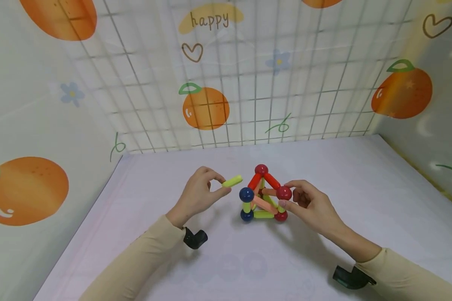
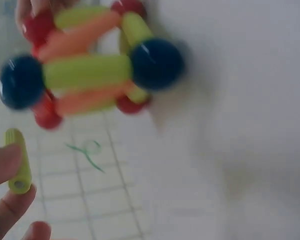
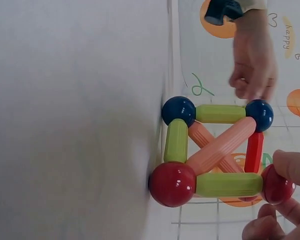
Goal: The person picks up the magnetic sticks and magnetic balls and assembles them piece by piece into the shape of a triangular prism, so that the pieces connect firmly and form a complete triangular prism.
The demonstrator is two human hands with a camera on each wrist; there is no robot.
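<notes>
My left hand [image 1: 199,190] pinches a short yellow-green magnetic rod [image 1: 232,181] between thumb and fingers, left of the frame of rods and balls. In the left wrist view a metal dot shows at the rod's end. On the table stands the frame, with dark blue balls [image 1: 246,194] at its left corner and red balls at the others. Yellow-green rods form its uprights and base, red rods [image 1: 272,180] join balls on top, and salmon rods [image 1: 265,205] cross its sides diagonally. My right hand [image 1: 316,205] grips the upper right red ball [image 1: 284,193] between thumb and fingers.
A pale cloth covers the tabletop [image 1: 218,267]. Behind and at both sides stand fabric walls printed with oranges [image 1: 206,108] and a grid. Each wrist wears a black camera mount [image 1: 196,238].
</notes>
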